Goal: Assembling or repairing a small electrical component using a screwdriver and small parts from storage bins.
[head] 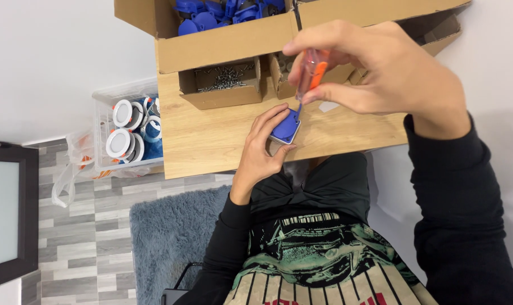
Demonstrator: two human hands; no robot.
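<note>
The left hand (260, 151) grips a small blue part (286, 127), fingers curled around its left edge and thumb under it, holding it against the wooden table (211, 141) near the front edge. The part is square with rounded corners and sits tilted.

The right hand (375, 70) is closed around a screwdriver (312, 73) with a clear and orange handle. The tool stands nearly upright, and its tip meets the top right corner of the blue part. Whether a screw sits under the tip cannot be told.

Behind the hands, a small open cardboard tray (219, 85) holds loose screws (225, 76). A second small tray (280, 72) stands just beside it on the right, its contents partly hidden by the right hand. Behind both, a larger carton (222, 42) contains more blue parts (211, 11).

Left of the table, on the grey plank floor (81, 243), a clear plastic bin (106, 121) holds round white-rimmed fittings (122, 113) with blue backs. A thin plastic bag (70, 175) lies against the bin. A grey rug (166, 243) lies under the person, whose sleeves are black. A dark-framed panel (7, 214) stands at the left edge of the view.
</note>
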